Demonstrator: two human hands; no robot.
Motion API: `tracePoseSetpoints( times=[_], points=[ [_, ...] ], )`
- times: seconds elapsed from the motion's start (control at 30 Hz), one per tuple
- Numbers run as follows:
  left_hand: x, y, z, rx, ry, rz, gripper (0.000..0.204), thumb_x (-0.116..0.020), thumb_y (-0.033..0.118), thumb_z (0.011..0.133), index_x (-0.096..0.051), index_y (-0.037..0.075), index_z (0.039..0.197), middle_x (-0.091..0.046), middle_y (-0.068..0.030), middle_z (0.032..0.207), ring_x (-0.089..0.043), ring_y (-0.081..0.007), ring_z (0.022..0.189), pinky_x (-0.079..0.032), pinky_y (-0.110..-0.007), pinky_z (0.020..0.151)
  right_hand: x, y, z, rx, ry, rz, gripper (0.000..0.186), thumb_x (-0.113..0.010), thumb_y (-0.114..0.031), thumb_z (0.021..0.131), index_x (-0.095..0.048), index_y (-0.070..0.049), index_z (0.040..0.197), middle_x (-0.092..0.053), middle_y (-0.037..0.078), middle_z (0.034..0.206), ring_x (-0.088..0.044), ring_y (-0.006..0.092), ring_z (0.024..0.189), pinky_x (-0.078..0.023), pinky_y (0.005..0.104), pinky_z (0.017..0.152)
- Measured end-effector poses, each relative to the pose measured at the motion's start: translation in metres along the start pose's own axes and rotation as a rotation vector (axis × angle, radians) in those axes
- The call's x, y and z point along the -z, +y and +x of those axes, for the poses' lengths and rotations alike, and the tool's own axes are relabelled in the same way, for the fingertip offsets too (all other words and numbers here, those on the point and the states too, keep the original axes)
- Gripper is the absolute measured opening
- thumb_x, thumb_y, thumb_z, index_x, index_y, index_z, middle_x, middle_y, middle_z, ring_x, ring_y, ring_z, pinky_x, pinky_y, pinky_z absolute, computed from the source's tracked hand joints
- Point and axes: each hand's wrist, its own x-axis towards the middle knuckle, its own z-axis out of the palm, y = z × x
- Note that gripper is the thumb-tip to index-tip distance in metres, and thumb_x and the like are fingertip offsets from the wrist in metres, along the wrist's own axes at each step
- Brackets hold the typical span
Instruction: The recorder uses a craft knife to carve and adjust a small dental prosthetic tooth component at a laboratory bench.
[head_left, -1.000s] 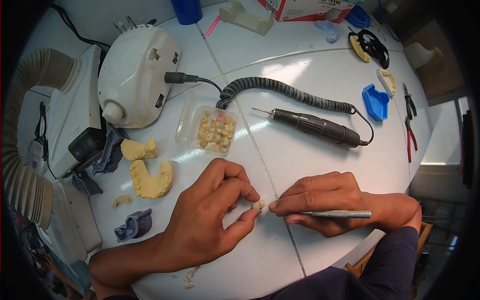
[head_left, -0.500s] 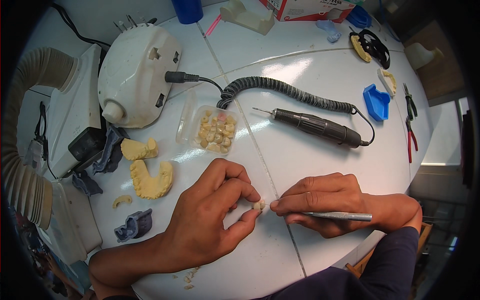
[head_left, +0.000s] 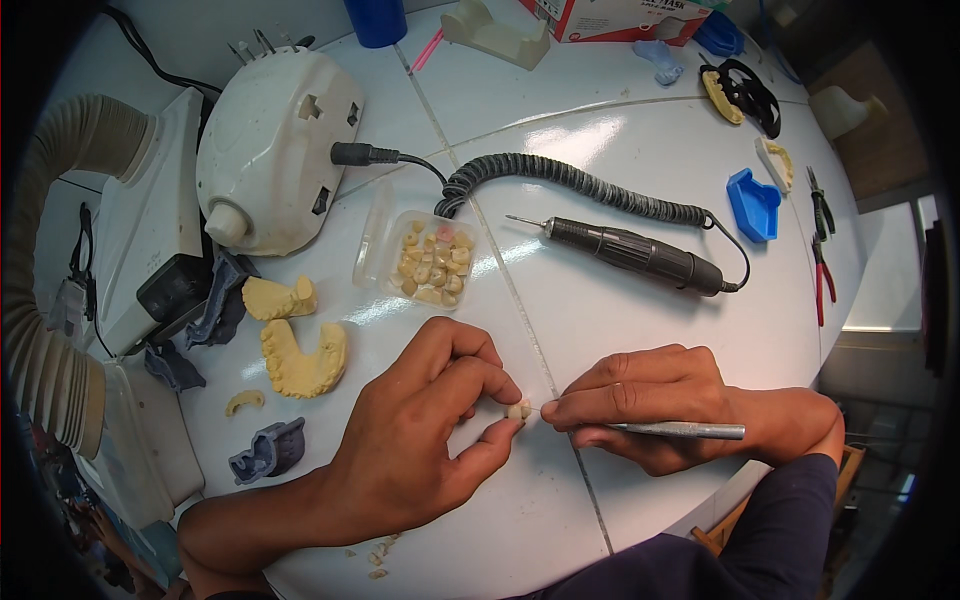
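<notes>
Between the thumb and index finger of my left hand [head_left: 425, 425] is a small tooth-coloured dental crown piece [head_left: 518, 411] with a bit of pink on it. My right hand [head_left: 650, 405] grips a slim metal hand instrument [head_left: 690, 430] like a pen; its handle points right, and its thin tip meets or nearly meets the crown piece. Beyond my left hand stands an open clear plastic box [head_left: 432, 262] of loose artificial teeth. Yellow plaster dental models [head_left: 300, 360] sit to the left of that hand. Several small tooth-coloured pieces [head_left: 378, 560] lie near the table's front edge.
A black rotary handpiece [head_left: 635, 255] rests beyond my right hand, its coiled cord running to a white control unit [head_left: 280, 150]. Grey impression pieces [head_left: 268, 450] lie at left beside a ribbed hose [head_left: 50, 260]. Rightward are a blue tray [head_left: 753, 205] and red-handled pliers [head_left: 824, 285].
</notes>
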Motion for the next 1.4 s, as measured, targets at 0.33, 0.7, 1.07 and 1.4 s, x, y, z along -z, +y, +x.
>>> tracePoseSetpoints(
  times=[0.33, 0.7, 1.07, 1.4],
  points=[
    [0.0008, 0.0019, -0.0004, 0.010, -0.001, -0.003, 0.026, -0.086, 0.000, 0.079, -0.072, 0.002, 0.101, -0.057, -0.0075, 0.115, -0.057, -0.0095, 0.080, -0.049, -0.023, 0.064, -0.0001, -0.0016, 0.0003, -0.002, 0.000, -0.013, 0.026, -0.083, -0.005, 0.089, -0.078, -0.002, 0.115, -0.077, 0.012, 0.094, -0.076, 0.0226, 0.075, -0.061, 0.0316, 0.061],
    [0.0003, 0.0003, -0.0001, 0.001, 0.000, 0.004, 0.027, -0.087, 0.000, 0.079, -0.072, 0.002, 0.102, -0.057, -0.0077, 0.116, -0.057, -0.0098, 0.082, -0.049, -0.023, 0.066, -0.0001, -0.0002, 0.0001, -0.002, -0.015, -0.002, 0.027, -0.083, -0.005, 0.089, -0.077, -0.002, 0.116, -0.077, 0.013, 0.095, -0.076, 0.0233, 0.076, -0.062, 0.0319, 0.062],
    [-0.0004, -0.0002, -0.0001, -0.004, 0.003, 0.001, 0.026, -0.086, 0.000, 0.079, -0.072, 0.002, 0.102, -0.057, -0.0081, 0.116, -0.058, -0.0102, 0.082, -0.049, -0.023, 0.066, 0.0007, -0.0014, -0.0003, -0.011, -0.032, 0.005, 0.027, -0.083, -0.005, 0.089, -0.077, -0.002, 0.115, -0.077, 0.012, 0.094, -0.076, 0.0234, 0.076, -0.062, 0.0324, 0.063],
    [-0.0002, -0.0009, -0.0006, -0.011, 0.000, 0.005, 0.026, -0.086, 0.000, 0.080, -0.072, 0.002, 0.102, -0.057, -0.0081, 0.116, -0.056, -0.0097, 0.082, -0.048, -0.023, 0.065, 0.0009, -0.0018, 0.0009, 0.000, -0.011, -0.015, 0.024, -0.083, -0.005, 0.090, -0.077, -0.001, 0.113, -0.077, 0.013, 0.094, -0.076, 0.0233, 0.075, -0.061, 0.0316, 0.061]
  ],
)
